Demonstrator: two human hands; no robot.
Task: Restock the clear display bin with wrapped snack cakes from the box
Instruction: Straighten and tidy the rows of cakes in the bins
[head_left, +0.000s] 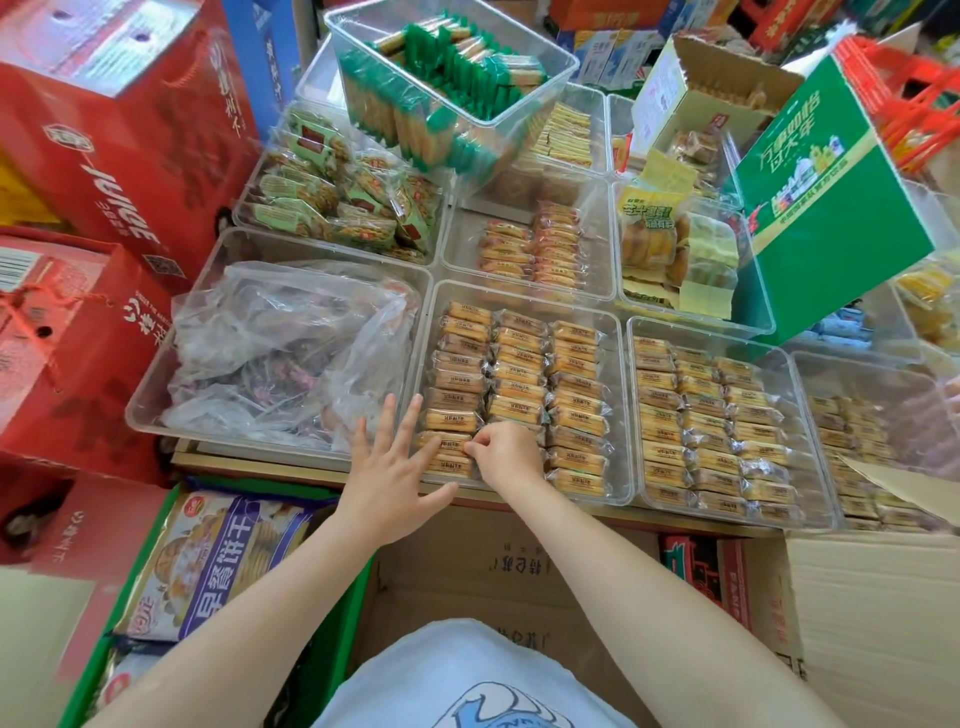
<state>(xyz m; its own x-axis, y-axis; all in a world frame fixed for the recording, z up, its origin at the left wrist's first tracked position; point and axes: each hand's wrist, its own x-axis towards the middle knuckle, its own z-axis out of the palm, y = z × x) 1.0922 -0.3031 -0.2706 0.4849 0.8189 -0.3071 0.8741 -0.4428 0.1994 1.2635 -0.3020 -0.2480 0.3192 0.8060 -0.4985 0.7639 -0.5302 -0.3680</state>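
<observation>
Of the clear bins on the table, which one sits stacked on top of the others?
The tilted bin of green-wrapped biscuits at the back: it rests on the rims of the bins beneath it, while every other bin sits flat in the grid.

The display bin (618, 415) is clear, smooth, glossy plastic. Snack cakes (519, 384) sit in shiny transparent film wrappers with crinkled ends. A thin plastic bag (291, 343) looks wrinkled and glossy. The box (493, 566) is matt brown cardboard; the red cartons (104, 156) are glossier printed card.

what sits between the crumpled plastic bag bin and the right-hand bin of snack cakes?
Head view: the clear display bin of wrapped snack cakes, both hands working at its near edge.
</observation>
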